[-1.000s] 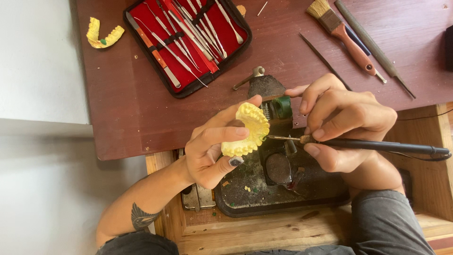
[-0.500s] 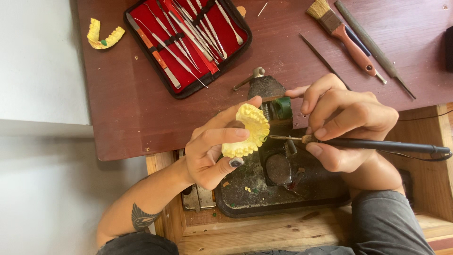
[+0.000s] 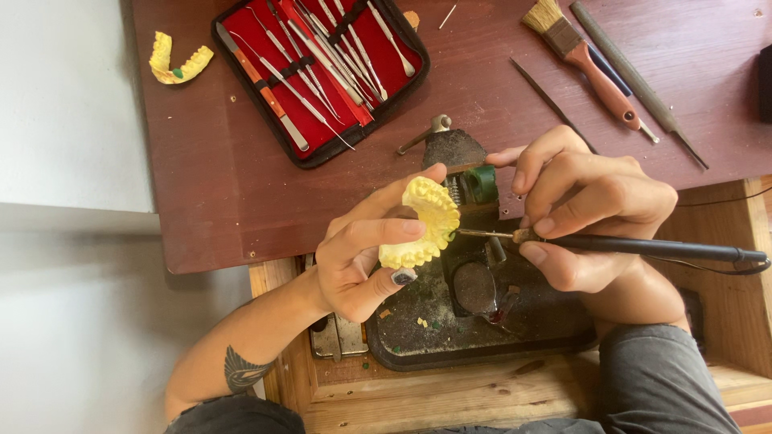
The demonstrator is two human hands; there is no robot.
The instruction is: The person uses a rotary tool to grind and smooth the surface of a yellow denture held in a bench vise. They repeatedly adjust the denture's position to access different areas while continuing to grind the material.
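My left hand [image 3: 362, 253] grips a yellow dental cast [image 3: 426, 221], a horseshoe-shaped arch of teeth, between thumb and fingers over a dark metal tray. My right hand [image 3: 591, 213] holds a long black-handled tool [image 3: 643, 247] like a pen; its thin metal tip touches the right side of the cast. A cord trails from the tool's far end at the right edge.
A small vise [image 3: 462, 169] with a green part stands under the hands on the brown table [image 3: 209, 185]. A red-lined case of metal instruments [image 3: 318, 72] lies open at the back, a second yellow cast [image 3: 177, 60] at far left, a brush [image 3: 583, 56] and file [image 3: 635, 80] at right.
Both hands keep their grips. The cast and the tool tip have shifted only slightly, staying in contact.
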